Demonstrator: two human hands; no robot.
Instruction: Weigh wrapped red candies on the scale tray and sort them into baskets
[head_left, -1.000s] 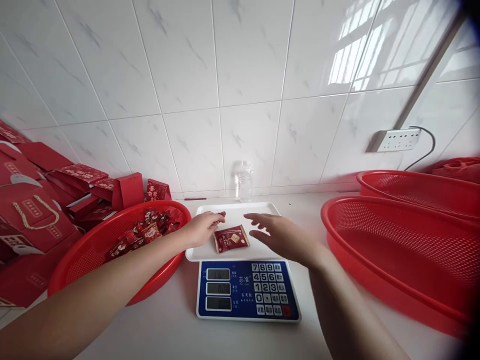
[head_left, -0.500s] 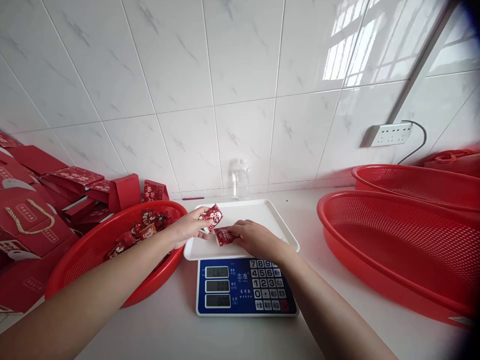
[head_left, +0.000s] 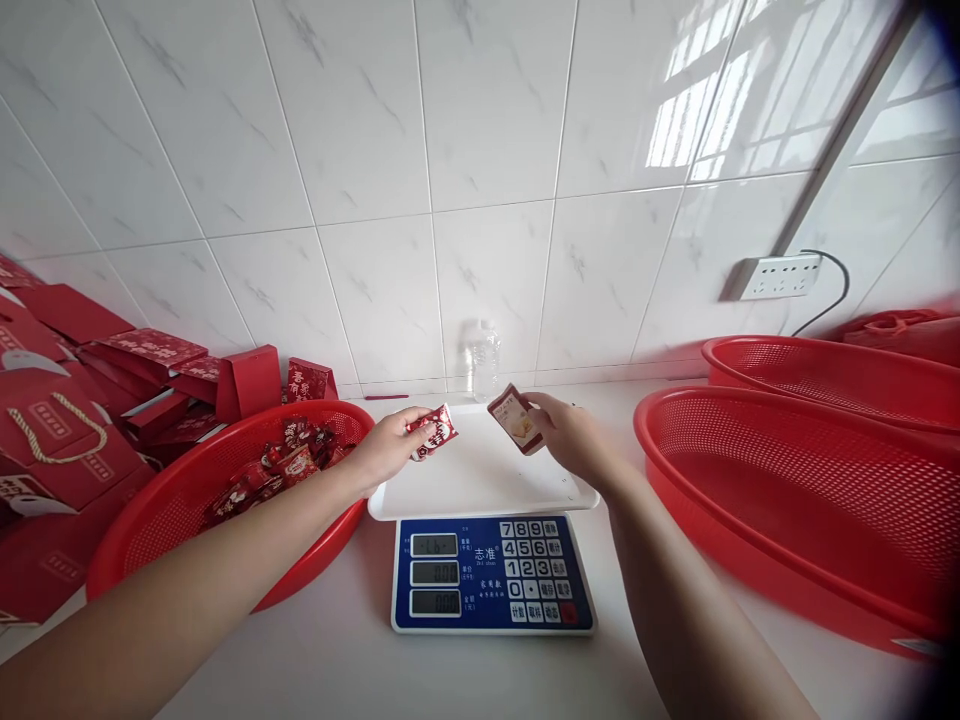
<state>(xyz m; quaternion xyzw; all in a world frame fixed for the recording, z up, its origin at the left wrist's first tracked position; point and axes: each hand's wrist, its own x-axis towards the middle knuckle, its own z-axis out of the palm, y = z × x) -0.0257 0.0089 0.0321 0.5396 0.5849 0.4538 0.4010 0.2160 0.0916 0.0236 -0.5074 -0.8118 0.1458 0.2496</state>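
Handling, with both hands at once, looks to be the step; whatever move follows calls for a firm, gentle grip on each side. The left hand (head_left: 394,445) pinches a small red packet (head_left: 444,427) between thumb and fingers, while the right hand (head_left: 568,437) pinches a brown-red packet (head_left: 514,420) by its right edge, its exact finger placing hard to make out. Both packets appear raised over the white tray (head_left: 465,490), apart from each other.

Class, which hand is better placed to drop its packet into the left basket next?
Probably the left hand: it holds a red packet near the left basket; the right hand holds a brown packet farther away.
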